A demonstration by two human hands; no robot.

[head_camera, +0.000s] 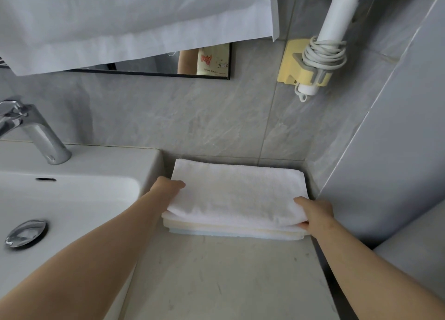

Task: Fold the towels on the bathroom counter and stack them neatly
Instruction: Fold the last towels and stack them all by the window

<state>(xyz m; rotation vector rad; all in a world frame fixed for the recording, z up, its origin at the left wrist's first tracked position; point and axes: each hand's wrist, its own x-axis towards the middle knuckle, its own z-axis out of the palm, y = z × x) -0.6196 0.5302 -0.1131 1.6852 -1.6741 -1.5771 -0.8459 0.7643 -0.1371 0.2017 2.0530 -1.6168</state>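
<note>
Both hands, left hand point(171, 185) and right hand point(313, 213), pinch the folded white terry towel point(236, 194) atop the stack. Square its edges with the cream towel point(231, 230) below before releasing the grip.

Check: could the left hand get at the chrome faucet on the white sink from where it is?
Probably yes. The left hand grips the folded white towel; nothing lies between it and the chrome faucet, but it must release first.

The one head-worn view looks steeply down, close over the counter point(216, 283), facing the tiled wall point(180, 122).
</note>
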